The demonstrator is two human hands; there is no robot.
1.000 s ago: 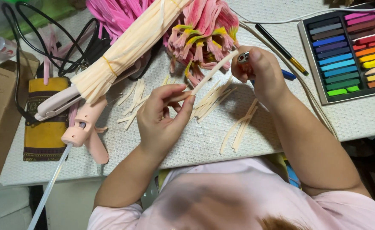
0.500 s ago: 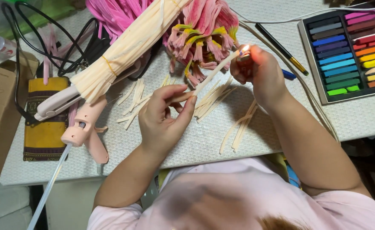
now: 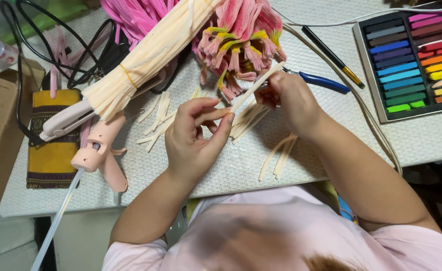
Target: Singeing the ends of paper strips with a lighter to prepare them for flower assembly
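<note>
The little flame that glowed at the right hand (image 3: 288, 100) half a second back had gone out, and the hand had eased down and inward a touch. The cream strip (image 3: 256, 86) stayed stretched between both hands, slanting up over the table (image 3: 331, 145), its far tip by the pink and yellow tassels (image 3: 241, 45). Left hand (image 3: 196, 135) kept its grip closed, thumb and fingers pinching the strip's near end. Right grip was curled shut around a small tool, mostly hidden, probably a lighter. Heating looked finished; the tip seemed ready for shaping.
</note>
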